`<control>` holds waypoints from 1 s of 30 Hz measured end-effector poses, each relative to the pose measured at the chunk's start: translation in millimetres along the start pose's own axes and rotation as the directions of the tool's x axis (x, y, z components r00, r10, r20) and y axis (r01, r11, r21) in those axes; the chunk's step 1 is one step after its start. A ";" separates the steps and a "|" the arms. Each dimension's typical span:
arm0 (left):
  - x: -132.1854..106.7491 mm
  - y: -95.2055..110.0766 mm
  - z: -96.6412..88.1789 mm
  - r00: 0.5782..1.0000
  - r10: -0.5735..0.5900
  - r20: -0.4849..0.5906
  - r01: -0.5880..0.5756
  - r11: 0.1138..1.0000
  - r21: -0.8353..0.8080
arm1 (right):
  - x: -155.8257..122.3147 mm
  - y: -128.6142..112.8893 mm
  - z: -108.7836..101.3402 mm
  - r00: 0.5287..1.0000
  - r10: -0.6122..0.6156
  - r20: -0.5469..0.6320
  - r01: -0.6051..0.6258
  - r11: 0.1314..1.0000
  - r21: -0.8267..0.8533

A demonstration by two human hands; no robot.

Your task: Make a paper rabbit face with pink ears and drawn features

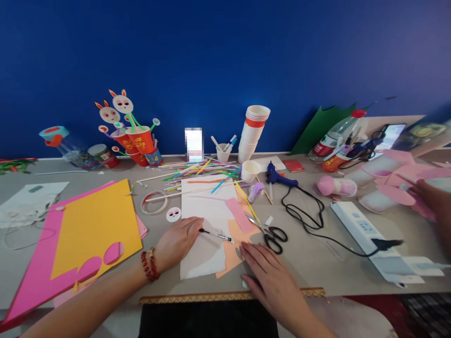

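My left hand (179, 243), a beaded bracelet (150, 265) at its wrist, rests palm down on a sheet of white paper (202, 260). Beside its fingertips lies a pen (216, 235) with a clear barrel; its dark end comes close to them. My right hand (270, 276) lies flat, fingers stretched out, over the lower edge of a peach paper sheet (227, 267). Black-handled scissors (272, 237) lie just above it, blades towards a pink paper piece (240, 216). A small round paper face (173, 214) sits above my left hand, near a roll of tape (154, 203).
Yellow sheets (95, 225) with cut-out holes overlap pink sheets at left. Paper sticks (197, 171), stacked cups (252, 134) and rabbit-face cups (139, 138) stand behind. A glue gun (278, 176) and power strip (366, 239) are right. Another person's hand (431, 195) holds pink paper.
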State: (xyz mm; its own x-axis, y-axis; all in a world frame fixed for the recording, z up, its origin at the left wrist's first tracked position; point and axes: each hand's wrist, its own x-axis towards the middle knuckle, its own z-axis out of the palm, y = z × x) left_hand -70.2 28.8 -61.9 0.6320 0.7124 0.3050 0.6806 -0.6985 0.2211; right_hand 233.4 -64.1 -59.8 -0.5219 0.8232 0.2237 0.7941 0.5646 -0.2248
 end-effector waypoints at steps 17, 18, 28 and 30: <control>4.1 2.1 1.6 0.998 -0.012 -0.066 0.010 0.999 -0.037 | 13.0 -22.0 1.1 0.992 0.120 -0.045 -0.117 0.990 0.078; 3.8 1.3 2.0 0.998 -0.013 -0.065 0.011 0.999 -0.033 | 12.6 -22.4 2.1 0.991 0.122 -0.054 -0.118 0.990 0.078; 3.0 -1.9 5.7 0.996 -0.011 -0.088 0.014 1.000 0.028 | 22.0 -25.3 12.4 0.978 0.199 -0.068 -0.198 0.980 0.024; 3.8 -1.9 6.4 0.996 -0.012 -0.094 0.015 0.999 0.031 | 23.1 -26.8 12.6 0.977 0.203 -0.066 -0.202 0.979 0.019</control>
State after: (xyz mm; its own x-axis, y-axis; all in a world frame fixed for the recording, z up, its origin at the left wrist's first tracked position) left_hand -66.7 33.3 -67.1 0.5866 0.7111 0.3876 0.7011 -0.6855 0.1963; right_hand 196.1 -59.4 -60.5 -0.3281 0.9150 0.2350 0.8772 0.3874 -0.2837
